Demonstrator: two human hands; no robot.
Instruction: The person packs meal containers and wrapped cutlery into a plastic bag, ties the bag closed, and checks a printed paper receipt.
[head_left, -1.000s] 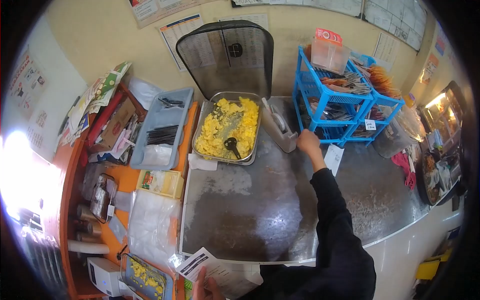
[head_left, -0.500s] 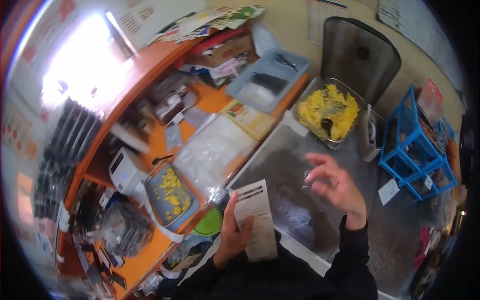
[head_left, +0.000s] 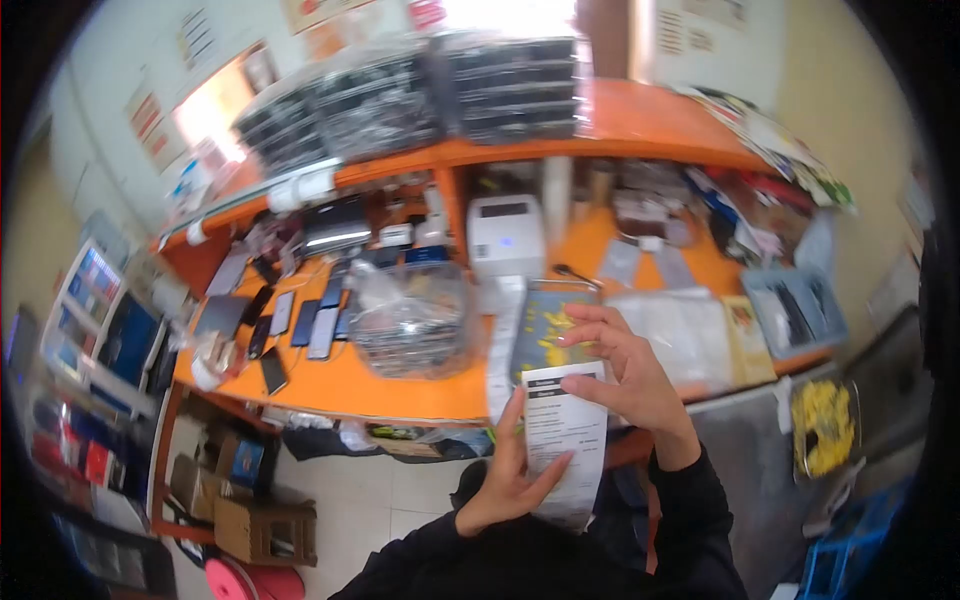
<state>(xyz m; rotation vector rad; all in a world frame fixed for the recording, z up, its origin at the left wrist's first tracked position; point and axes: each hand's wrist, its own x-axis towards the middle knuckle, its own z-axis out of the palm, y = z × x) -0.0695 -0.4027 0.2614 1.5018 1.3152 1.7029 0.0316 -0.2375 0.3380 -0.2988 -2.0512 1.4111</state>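
A long printed paper slip (head_left: 562, 440) is held upright in my left hand (head_left: 512, 478), thumb across its front and fingers at its left edge. My right hand (head_left: 632, 375) is at the slip's upper right, fingers spread, its thumb over the top edge; whether anything small is on its fingertips I cannot make out. Behind the slip lies a grey tray (head_left: 528, 335) with yellow pieces in it, beside a strip of white paper (head_left: 502, 350).
An orange desk (head_left: 420, 398) carries a white printer (head_left: 505, 238), a bagged stack of containers (head_left: 410, 325) and several phones. Wrapped black trays (head_left: 375, 105) stand on the shelf above. At right are a blue tray (head_left: 797, 315) and a dish of yellow food (head_left: 826, 425).
The view has swung left from the metal counter to the orange desk. My right hand has left the blue rack and come over to the slip, which stays in my left hand.
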